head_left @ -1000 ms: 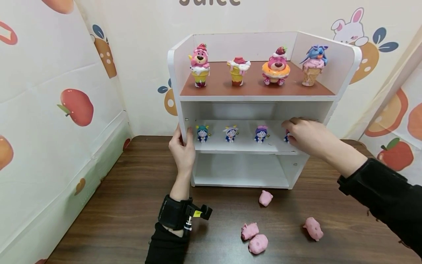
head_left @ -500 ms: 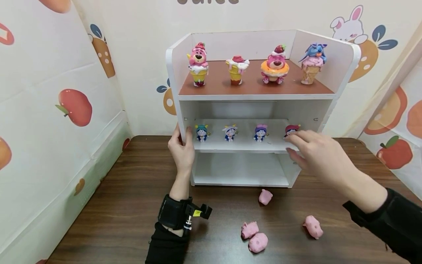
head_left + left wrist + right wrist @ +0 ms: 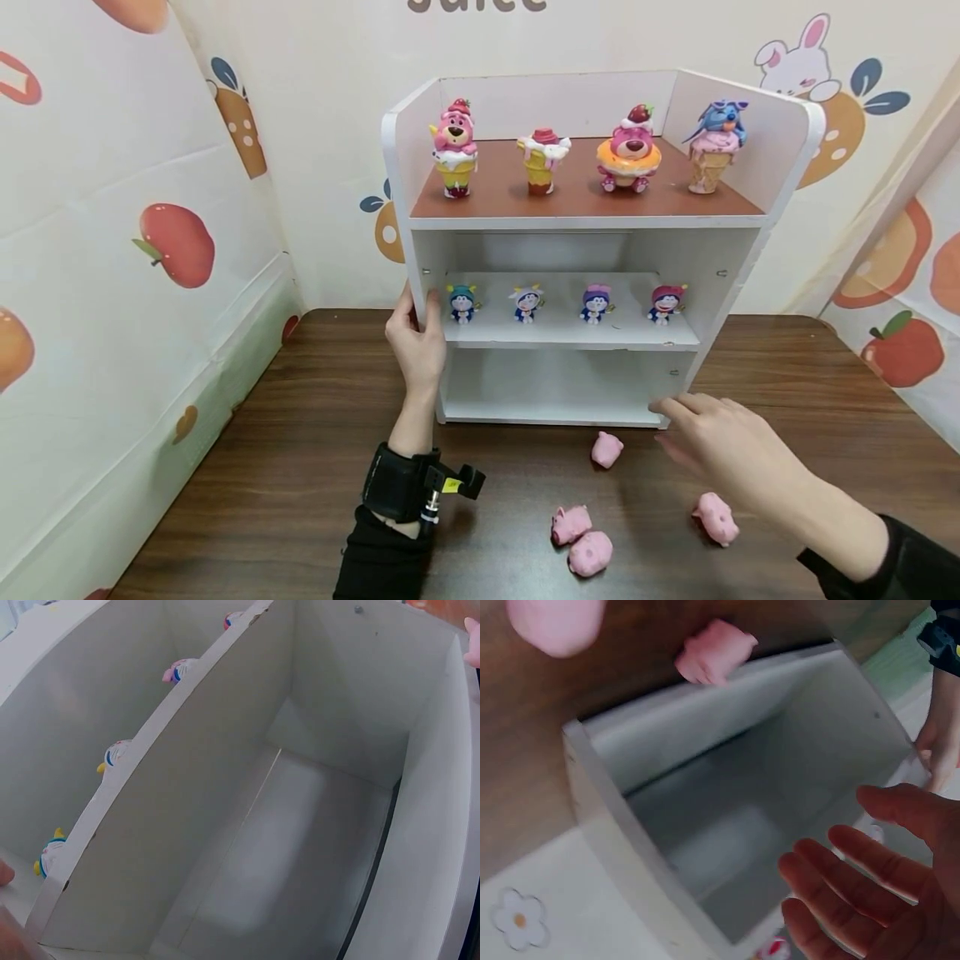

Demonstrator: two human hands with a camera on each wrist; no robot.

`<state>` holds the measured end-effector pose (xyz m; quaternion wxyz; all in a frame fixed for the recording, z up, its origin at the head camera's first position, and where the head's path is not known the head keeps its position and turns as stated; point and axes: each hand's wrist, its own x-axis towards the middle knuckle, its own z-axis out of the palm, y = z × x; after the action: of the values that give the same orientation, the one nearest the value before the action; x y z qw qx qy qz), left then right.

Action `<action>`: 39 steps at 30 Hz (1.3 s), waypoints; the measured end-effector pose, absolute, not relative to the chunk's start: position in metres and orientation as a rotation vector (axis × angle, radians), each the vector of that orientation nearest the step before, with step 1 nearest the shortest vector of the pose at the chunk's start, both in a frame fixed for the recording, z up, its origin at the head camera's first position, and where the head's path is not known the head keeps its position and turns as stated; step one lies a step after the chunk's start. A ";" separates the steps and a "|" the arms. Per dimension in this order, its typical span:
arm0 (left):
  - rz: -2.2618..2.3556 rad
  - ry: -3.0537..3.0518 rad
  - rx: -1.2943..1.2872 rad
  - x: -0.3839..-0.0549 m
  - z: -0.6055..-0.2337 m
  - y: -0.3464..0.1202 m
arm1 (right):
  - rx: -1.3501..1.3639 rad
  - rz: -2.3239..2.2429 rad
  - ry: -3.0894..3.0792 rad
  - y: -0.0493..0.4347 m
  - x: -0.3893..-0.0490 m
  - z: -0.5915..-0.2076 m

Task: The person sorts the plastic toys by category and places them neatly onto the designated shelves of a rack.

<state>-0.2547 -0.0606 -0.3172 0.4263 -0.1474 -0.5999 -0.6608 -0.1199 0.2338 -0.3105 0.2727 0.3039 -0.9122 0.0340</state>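
A white display shelf (image 3: 585, 223) stands on the wooden table, and my left hand (image 3: 420, 350) grips the edge of its left side panel. My right hand (image 3: 738, 446) hovers near the shelf's lower right corner, holding nothing; its fingers (image 3: 832, 881) are loosely spread in the right wrist view. Pink pig figures lie on the table in front: one (image 3: 607, 449) close to the shelf, two (image 3: 572, 525) side by side, and one (image 3: 716, 518) just below my right hand. Small blue-suited figurines with coloured hats stand in a row on the middle tier, the red-hatted one (image 3: 664, 305) furthest right.
On the brown top tier stand several larger figurines, including a pink bear in a cone (image 3: 454, 150) and a blue character on a cone (image 3: 715, 148). The bottom tier (image 3: 547, 383) shows bare white. Fruit-printed walls (image 3: 112, 333) enclose the table's left, back and right.
My right hand has let go of the red-hatted figurine, leaving it standing on the middle tier, and has moved down toward the table. My left hand stays on the side panel.
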 end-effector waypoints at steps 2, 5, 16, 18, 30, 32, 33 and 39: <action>-1.653 -1.500 -0.369 -0.255 -0.317 -0.060 | 0.764 0.117 -2.523 0.240 -0.116 -0.318; -1.659 -1.499 -0.370 -0.255 -0.317 -0.059 | 0.671 0.165 -2.632 0.249 -0.111 -0.327; -1.677 -1.506 -0.356 -0.251 -0.314 -0.057 | 0.526 0.290 -2.887 0.270 -0.098 -0.356; -1.688 -1.513 -0.347 -0.244 -0.308 -0.056 | 0.554 0.346 -2.924 0.273 -0.096 -0.361; -1.706 -1.526 -0.338 -0.233 -0.296 -0.054 | 0.862 0.402 -2.739 0.290 -0.099 -0.393; -1.702 -1.522 -0.342 -0.234 -0.297 -0.055 | 0.884 0.444 -2.730 0.291 -0.100 -0.395; -1.700 -1.521 -0.344 -0.234 -0.296 -0.055 | 0.898 0.477 -2.727 0.292 -0.101 -0.396; -1.688 -1.515 -0.348 -0.233 -0.296 -0.056 | 0.960 0.562 -2.627 0.288 -0.112 -0.395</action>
<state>-0.2333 -0.0564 -0.2958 0.4109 -0.1382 -0.6019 -0.6706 -0.1118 0.2884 -0.3954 0.1438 0.3329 -0.9113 0.1951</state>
